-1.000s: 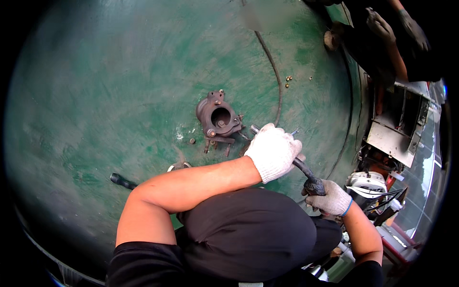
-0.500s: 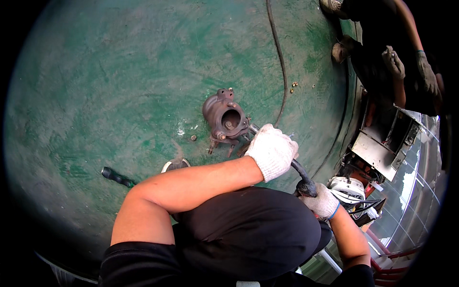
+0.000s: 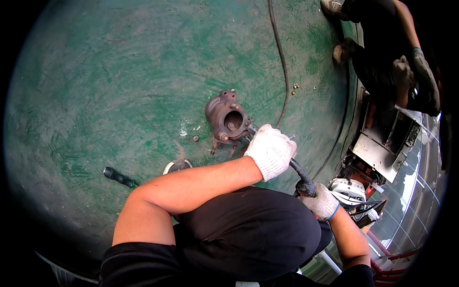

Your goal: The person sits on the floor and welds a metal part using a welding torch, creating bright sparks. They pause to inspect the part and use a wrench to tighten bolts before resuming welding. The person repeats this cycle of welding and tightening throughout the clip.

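Observation:
On the green floor lies a rusty brown metal casting [image 3: 219, 114] with a round opening and several studs, much like a turbo or exhaust housing. My left hand [image 3: 272, 152], in a white knitted glove, is closed around the front of a long dark bar-shaped tool [image 3: 299, 171]. The tool's metal tip meets the casting's right side; the exact contact is hidden by the hand. My right hand [image 3: 323, 203], also gloved, grips the tool's thicker black rear end.
A black-handled tool [image 3: 117, 176] lies at left near my shoe [image 3: 177, 166]. A small nut [image 3: 196, 138] sits beside the casting; brass-coloured nuts [image 3: 295, 88] lie beyond a dark hose [image 3: 282, 57]. At right stand a metal cabinet [image 3: 375, 155] and a gloved co-worker [image 3: 377, 43].
The casting and floor things appear shifted slightly right and down in view. Both my hands keep their grip on the tool. The co-worker's hands have moved.

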A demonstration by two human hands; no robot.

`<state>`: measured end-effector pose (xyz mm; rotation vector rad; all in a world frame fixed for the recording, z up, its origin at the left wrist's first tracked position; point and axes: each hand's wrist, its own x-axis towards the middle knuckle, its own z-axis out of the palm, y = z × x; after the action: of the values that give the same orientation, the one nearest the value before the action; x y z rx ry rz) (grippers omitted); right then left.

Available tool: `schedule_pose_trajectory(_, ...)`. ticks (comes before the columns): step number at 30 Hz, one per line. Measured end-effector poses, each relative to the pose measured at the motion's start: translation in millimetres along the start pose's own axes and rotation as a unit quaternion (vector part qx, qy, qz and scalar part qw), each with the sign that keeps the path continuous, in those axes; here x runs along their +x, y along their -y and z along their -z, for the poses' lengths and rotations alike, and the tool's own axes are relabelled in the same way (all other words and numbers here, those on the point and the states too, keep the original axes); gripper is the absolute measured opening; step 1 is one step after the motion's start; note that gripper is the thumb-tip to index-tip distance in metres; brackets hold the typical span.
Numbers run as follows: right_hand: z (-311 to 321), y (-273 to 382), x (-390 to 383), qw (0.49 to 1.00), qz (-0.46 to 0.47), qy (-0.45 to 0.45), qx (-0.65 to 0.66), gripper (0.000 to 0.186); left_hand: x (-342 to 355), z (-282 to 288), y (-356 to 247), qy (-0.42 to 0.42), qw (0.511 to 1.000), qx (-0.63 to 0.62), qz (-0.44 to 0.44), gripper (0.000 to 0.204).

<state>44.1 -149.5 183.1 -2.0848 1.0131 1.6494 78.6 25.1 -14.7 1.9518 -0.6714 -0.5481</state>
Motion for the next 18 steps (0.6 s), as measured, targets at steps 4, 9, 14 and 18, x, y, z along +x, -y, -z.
schedule_pose_trajectory(4,-1,-2,0,1.000,-0.010,-0.005,-0.002,0.027,0,-2,-1,-0.004,1.000,0.004,0.000,0.026)
schedule_pose_trajectory(9,-2,2,-2,1.000,-0.007,-0.014,-0.006,0.028,-1,-3,-1,-0.010,1.000,0.007,-0.001,0.026)
schedule_pose_trajectory(14,-3,0,-2,1.000,-0.006,-0.014,-0.004,0.027,-2,-1,-1,-0.007,1.000,0.011,-0.001,0.024)
schedule_pose_trajectory(18,-1,9,-5,1.000,-0.020,-0.009,-0.009,0.024,-2,7,-2,0.003,1.000,-0.003,-0.005,0.018)
